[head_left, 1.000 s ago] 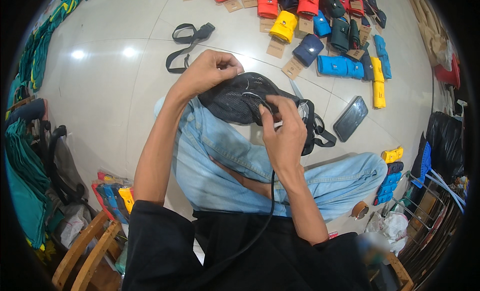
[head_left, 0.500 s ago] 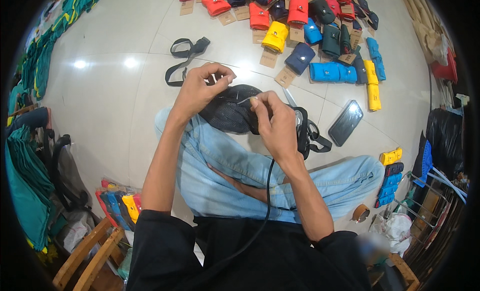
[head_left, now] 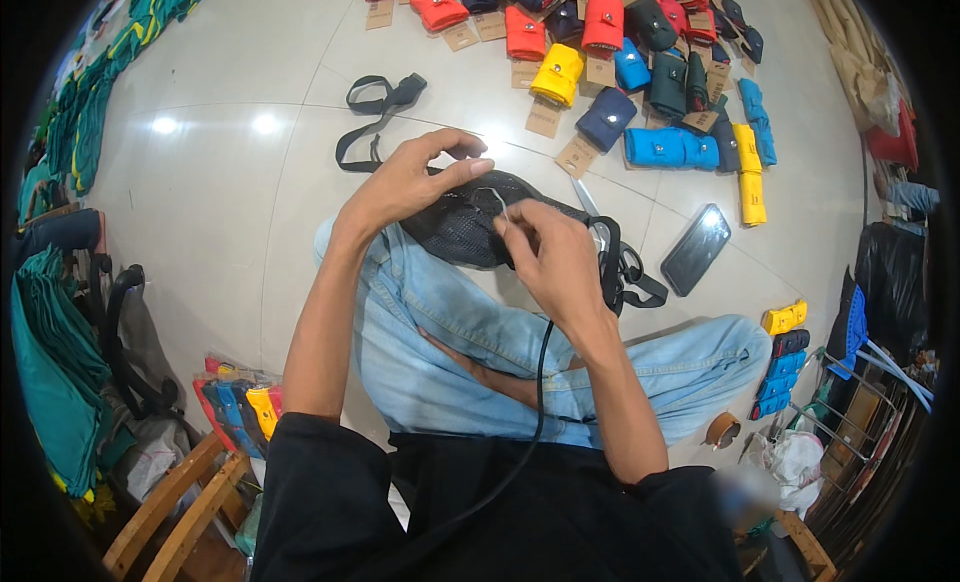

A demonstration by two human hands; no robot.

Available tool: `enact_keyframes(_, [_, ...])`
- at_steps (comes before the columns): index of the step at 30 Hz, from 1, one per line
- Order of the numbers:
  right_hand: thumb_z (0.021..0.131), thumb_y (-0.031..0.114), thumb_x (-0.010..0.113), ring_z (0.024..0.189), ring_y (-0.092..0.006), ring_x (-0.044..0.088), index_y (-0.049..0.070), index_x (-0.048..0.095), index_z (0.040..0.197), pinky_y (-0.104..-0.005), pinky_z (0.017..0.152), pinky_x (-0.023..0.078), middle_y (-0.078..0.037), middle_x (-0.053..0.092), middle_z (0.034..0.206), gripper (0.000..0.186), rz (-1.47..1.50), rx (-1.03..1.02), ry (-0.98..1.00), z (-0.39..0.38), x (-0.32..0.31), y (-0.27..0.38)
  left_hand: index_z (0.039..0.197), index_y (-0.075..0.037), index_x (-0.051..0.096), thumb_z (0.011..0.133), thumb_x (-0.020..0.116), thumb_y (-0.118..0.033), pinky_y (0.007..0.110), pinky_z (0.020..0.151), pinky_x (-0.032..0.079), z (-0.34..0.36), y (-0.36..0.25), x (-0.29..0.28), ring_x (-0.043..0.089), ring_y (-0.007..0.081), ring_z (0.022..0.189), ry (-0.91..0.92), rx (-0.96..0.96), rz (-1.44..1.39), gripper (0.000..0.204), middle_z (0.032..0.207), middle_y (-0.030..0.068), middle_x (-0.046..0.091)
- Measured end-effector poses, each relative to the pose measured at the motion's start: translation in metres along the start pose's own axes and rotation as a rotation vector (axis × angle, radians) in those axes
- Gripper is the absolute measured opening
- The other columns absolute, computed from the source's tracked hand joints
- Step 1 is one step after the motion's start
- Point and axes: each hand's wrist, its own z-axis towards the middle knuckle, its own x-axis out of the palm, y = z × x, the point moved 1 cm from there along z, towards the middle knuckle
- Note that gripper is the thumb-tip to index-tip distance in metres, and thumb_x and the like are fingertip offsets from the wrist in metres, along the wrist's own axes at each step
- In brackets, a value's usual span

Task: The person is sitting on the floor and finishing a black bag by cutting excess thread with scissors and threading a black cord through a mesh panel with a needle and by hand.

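Shifted slightly toward 7 o'clock: your right hand [head_left: 550, 254], seemingly pinching the thin pale cord [head_left: 495, 195] | your left hand [head_left: 412, 182]: narrow gap, nothing visible between | black mesh pouch [head_left: 455, 234]: 12 o'clock from you; looks light, soft; hold its edge, cord may slip.

I'm sitting on a pale, glossy tiled floor [head_left: 220, 232], thin joint lines crossing it. Landmark: the curved wooden rails [head_left: 200, 512]. Overhead light is reflecting as white spots [head_left: 265, 124] on the tiles well beyond the rails. A black curved frame [head_left: 125, 317] is standing beyond them, green cloth [head_left: 55, 352] hanging to its left. Far right of the rails, a wire rack [head_left: 856, 375] is standing near brown flat sheets [head_left: 885, 472], and a black plastic bag [head_left: 885, 292] is slumping beyond it. Another wooden piece [head_left: 805, 544] is showing right of the rails.
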Motion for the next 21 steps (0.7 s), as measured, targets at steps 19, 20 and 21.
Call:
enact_keyframes(19, [0.09,0.007,0.063,0.087,-0.0417,0.067,0.0,0.066,0.109,-0.0485,0.073,0.054,-0.019,0.066,0.101,0.02,-0.092,-0.136,-0.066,0.004,0.025,-0.011,0.11,-0.011,0.068,0.075,0.08,-0.012,0.044,0.095,0.037,-0.066,-0.004,0.061,0.049,0.0301,0.113,-0.488,0.277,0.56,0.038,0.122,0.0093,0.057])
enact_keyframes(20, [0.09,0.007,0.063,0.087,-0.0418,0.066,0.001,0.065,0.109,-0.0488,0.072,0.053,-0.019,0.066,0.1,0.02,-0.06,-0.142,-0.082,0.003,0.028,-0.013,0.108,-0.012,0.069,0.074,0.082,-0.013,0.043,0.095,0.036,-0.066,-0.003,0.062,0.049,0.0298,0.114,-0.492,0.262,0.559,0.036,0.122,0.0088,0.057])
enact_keyframes(21, [0.09,0.006,0.063,0.087,-0.042,0.066,0.001,0.065,0.11,-0.0492,0.072,0.053,-0.019,0.065,0.099,0.021,-0.027,-0.148,-0.099,0.001,0.03,-0.014,0.105,-0.012,0.069,0.074,0.082,-0.013,0.043,0.095,0.036,-0.066,0.001,0.064,0.049,0.0297,0.113,-0.503,0.266,0.568,0.034,0.122,0.0086,0.057])
